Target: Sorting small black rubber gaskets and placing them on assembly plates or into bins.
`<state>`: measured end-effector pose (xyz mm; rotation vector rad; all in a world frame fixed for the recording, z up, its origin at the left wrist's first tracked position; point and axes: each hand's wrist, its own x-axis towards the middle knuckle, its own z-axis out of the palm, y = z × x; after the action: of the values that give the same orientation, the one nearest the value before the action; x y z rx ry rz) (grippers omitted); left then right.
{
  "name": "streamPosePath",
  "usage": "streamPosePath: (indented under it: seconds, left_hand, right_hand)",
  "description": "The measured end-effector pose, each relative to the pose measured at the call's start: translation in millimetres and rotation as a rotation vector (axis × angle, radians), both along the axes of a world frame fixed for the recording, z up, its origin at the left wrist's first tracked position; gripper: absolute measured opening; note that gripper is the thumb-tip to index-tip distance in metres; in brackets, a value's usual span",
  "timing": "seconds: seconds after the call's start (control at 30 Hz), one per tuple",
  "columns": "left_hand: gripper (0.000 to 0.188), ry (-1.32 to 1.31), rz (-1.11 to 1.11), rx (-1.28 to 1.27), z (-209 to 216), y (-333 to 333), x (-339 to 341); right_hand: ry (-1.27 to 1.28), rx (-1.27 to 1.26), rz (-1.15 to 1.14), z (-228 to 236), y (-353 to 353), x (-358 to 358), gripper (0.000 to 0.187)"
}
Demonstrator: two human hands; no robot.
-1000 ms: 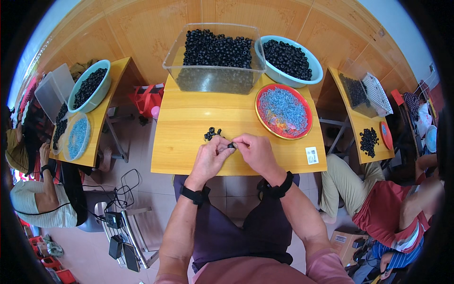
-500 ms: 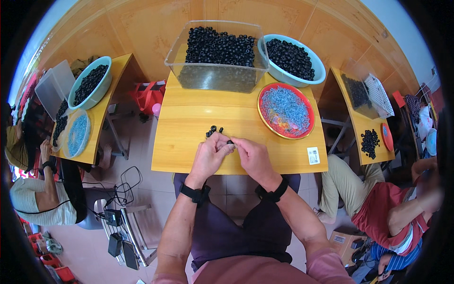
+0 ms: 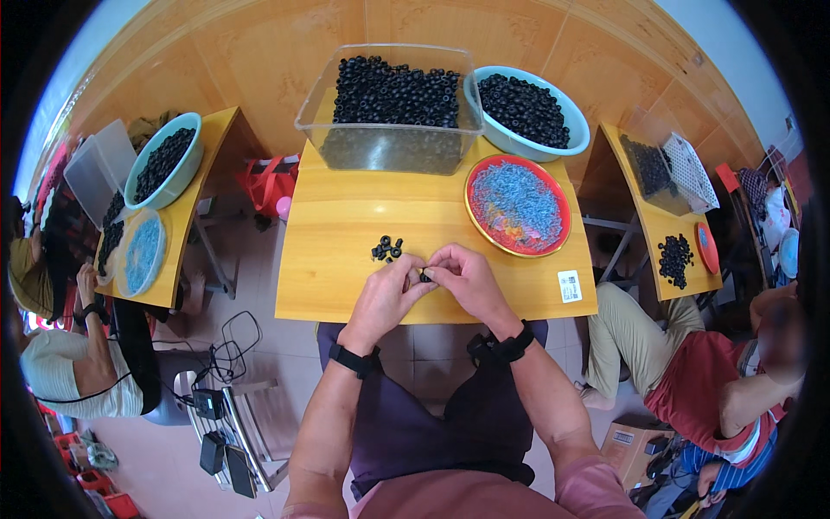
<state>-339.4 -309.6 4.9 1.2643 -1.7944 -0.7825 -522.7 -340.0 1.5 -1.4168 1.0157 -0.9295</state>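
Observation:
Close to the front edge of the yellow table (image 3: 346,285), my two hands meet around one small round black plastic part (image 3: 425,276). My left hand (image 3: 383,294) is closed, its thumb and forefinger pinching the part from the left. From the other side my right hand (image 3: 467,281) grips it too, fingers curled and thumb pressed in. Anything smaller between the fingertips is hidden. Just beyond my left hand lies a little group of loose black parts (image 3: 386,249). To the right, a red plate (image 3: 474,227) holds a heap of small blue-grey pieces (image 3: 519,201).
A clear plastic bin (image 3: 393,143) of black parts stands at the table's back, beside a pale blue basin (image 3: 579,138) of the same. A white label (image 3: 570,286) sticks near the right corner. People work at side tables left and right. A folding stool (image 3: 246,432) with cables stands lower left.
My right hand's fingers have curled more over the black part, and its wrist has shifted slightly right. The loose group beyond my left hand shows more parts now. The view has tilted slightly.

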Motion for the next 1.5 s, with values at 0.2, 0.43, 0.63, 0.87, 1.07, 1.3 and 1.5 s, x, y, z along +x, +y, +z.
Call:
streamPosePath:
  seconds: [0.2, 0.43, 0.63, 0.87, 1.07, 1.3, 1.5]
  left_hand:
    - [0.031, -0.144, -0.012, -0.056, 3, 1, -5]
    - [0.032, -0.297, -0.056, -0.132, 5, 2, -6]
    - [0.034, -0.262, -0.052, -0.170, 6, 5, -5]
    - [0.034, -0.282, -0.110, -0.157, 2, 2, -6]
    - [0.034, -0.320, -0.021, -0.067, 6, 5, -6]
    - [0.031, -0.319, -0.035, -0.113, 3, 5, -9]
    - [0.034, -0.337, -0.019, -0.074, 6, 8, -8]
  right_hand:
    - [-0.013, -0.010, 0.028, -1, 1, -3, 0.007]
    - [-0.065, 0.018, 0.042, -5, 2, -6, 0.011]
    - [-0.084, 0.027, 0.102, -9, -2, -6, 0.009]
    - [-0.177, 0.043, 0.163, -16, -5, -10, 0.006]
    - [-0.197, 0.023, 0.171, -18, -4, -4, 0.007]
    - [-0.150, -0.071, 0.091, -23, 1, 2, 0.006]
    - [-0.144, -0.052, 0.076, -25, 3, 3, 0.006]
